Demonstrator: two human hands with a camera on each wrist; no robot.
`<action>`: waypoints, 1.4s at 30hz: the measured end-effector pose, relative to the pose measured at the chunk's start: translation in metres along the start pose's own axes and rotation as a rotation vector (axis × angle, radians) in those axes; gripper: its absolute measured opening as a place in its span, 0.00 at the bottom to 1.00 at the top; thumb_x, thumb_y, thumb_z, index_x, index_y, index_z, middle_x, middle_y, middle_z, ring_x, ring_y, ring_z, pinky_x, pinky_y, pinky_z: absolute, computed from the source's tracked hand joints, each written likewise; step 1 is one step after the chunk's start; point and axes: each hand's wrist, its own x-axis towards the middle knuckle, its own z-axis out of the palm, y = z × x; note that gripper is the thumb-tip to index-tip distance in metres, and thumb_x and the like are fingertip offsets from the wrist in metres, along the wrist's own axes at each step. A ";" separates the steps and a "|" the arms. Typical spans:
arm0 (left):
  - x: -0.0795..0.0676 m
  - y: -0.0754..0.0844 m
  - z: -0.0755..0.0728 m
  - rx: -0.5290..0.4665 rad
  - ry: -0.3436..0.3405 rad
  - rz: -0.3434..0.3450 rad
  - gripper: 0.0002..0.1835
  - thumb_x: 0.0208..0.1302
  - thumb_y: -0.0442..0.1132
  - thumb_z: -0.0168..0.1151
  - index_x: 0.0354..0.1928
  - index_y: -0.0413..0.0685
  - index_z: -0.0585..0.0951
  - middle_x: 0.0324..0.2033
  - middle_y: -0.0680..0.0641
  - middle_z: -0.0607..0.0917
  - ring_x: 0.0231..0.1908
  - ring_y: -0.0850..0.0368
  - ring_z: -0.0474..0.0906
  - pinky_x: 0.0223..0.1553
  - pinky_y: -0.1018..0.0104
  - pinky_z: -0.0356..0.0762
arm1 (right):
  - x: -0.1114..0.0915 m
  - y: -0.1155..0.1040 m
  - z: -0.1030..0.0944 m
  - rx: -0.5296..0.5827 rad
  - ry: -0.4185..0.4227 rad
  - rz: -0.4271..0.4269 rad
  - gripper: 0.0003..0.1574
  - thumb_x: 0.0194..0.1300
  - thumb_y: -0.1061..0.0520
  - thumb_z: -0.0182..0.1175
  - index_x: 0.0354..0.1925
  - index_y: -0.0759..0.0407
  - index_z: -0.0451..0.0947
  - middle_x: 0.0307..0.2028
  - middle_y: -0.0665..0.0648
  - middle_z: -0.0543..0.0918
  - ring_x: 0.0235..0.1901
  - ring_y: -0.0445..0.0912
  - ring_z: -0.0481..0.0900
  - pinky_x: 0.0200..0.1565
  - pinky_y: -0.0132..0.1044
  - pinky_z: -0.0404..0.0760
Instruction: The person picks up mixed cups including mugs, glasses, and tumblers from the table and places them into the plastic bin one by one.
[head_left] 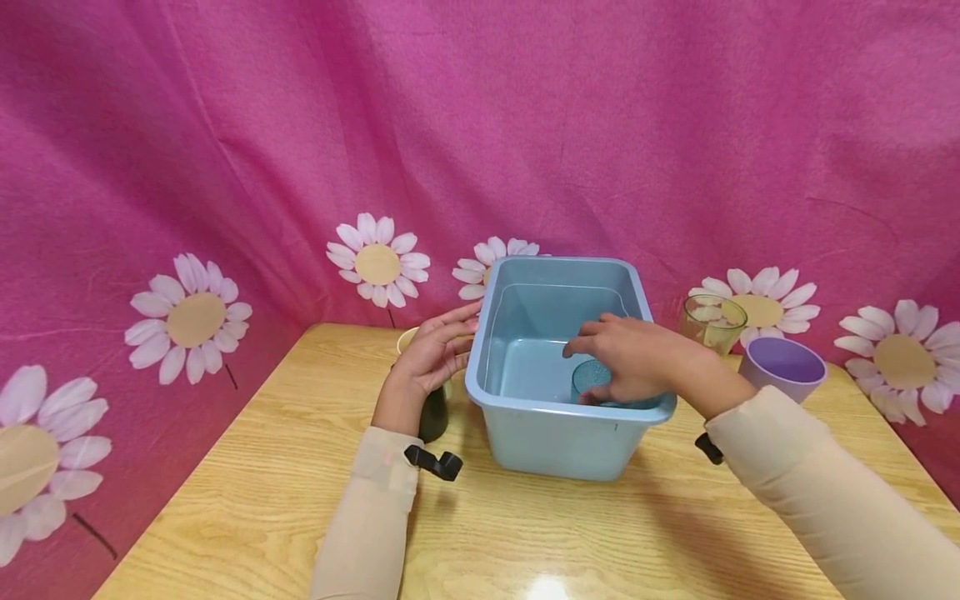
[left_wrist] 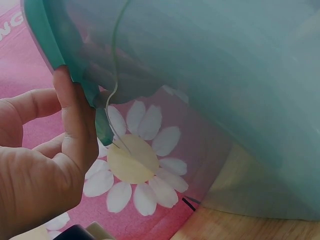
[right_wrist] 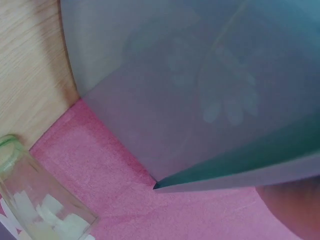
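Note:
A light blue plastic tub stands on the table. My left hand is at its left side, fingers mostly straight and touching under the rim, as the left wrist view also shows. My right hand reaches over the right rim into the tub. Inside, below its spread fingers, is a teal textured cup, partly covered by the hand; the thumb is near the cup's front side. Behind my left wrist stands a dark container, mostly hidden. A pale yellow rim shows beyond that hand.
To the right of the tub stand a clear greenish glass and a purple cup, the latter partly behind my right forearm. A pink curtain with daisies hangs behind the wooden table.

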 end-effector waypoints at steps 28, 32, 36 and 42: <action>0.001 -0.002 0.001 0.011 -0.021 0.011 0.25 0.76 0.29 0.53 0.73 0.41 0.71 0.55 0.44 0.82 0.39 0.56 0.84 0.37 0.65 0.86 | -0.038 0.026 -0.036 0.050 0.169 0.109 0.30 0.62 0.42 0.72 0.59 0.53 0.82 0.52 0.55 0.82 0.52 0.55 0.77 0.53 0.55 0.79; 0.001 -0.002 0.001 0.012 -0.016 0.006 0.25 0.76 0.30 0.53 0.73 0.41 0.72 0.53 0.45 0.83 0.39 0.56 0.84 0.38 0.65 0.86 | -0.046 0.032 -0.038 0.083 0.196 0.116 0.30 0.62 0.44 0.73 0.59 0.54 0.82 0.54 0.57 0.81 0.53 0.57 0.77 0.56 0.57 0.76; 0.000 -0.001 0.001 0.008 -0.007 0.002 0.24 0.76 0.30 0.54 0.72 0.42 0.73 0.56 0.44 0.82 0.39 0.55 0.84 0.38 0.65 0.86 | -0.056 0.038 -0.040 0.107 0.209 0.127 0.31 0.62 0.44 0.73 0.60 0.54 0.82 0.54 0.57 0.82 0.53 0.56 0.77 0.56 0.58 0.75; -0.001 0.000 0.002 0.014 -0.005 0.005 0.25 0.76 0.30 0.54 0.72 0.42 0.72 0.59 0.42 0.80 0.40 0.55 0.84 0.40 0.64 0.86 | -0.069 0.051 -0.040 0.114 0.244 0.144 0.31 0.61 0.45 0.73 0.58 0.57 0.82 0.50 0.53 0.83 0.45 0.50 0.78 0.50 0.53 0.77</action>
